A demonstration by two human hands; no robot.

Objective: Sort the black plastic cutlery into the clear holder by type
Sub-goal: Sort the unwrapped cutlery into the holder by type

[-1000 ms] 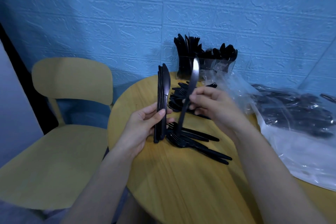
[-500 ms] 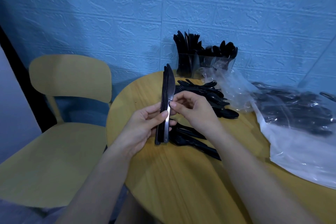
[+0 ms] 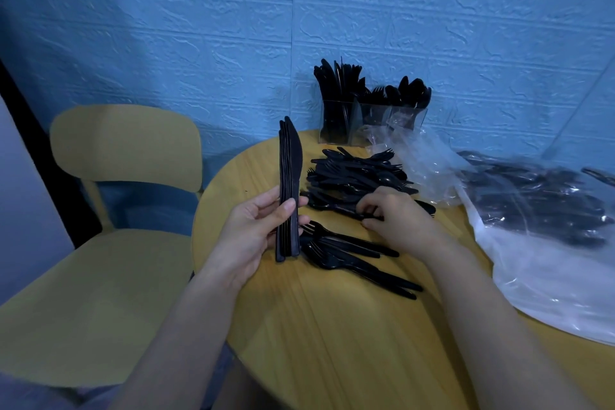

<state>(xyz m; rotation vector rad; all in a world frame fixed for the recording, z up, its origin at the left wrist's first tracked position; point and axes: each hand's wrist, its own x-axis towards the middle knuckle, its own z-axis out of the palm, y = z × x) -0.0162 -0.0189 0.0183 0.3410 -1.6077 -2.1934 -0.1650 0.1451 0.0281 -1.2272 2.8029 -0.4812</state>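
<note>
Partly hidden, the right hand's (image 3: 396, 220) curled fingertips pinched something dark (unclear which piece) in the loose cutlery pile (image 3: 359, 176), having left the knife stack (image 3: 289, 190). Beside the pile, the left hand (image 3: 253, 230) gripped that upright stack; the clear holder (image 3: 369, 123) stood behind.

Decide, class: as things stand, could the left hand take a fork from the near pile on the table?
Probably not yet. The left hand already grips a stack of knives, so its grip is full. The forks lie uncovered just beside it.
</note>
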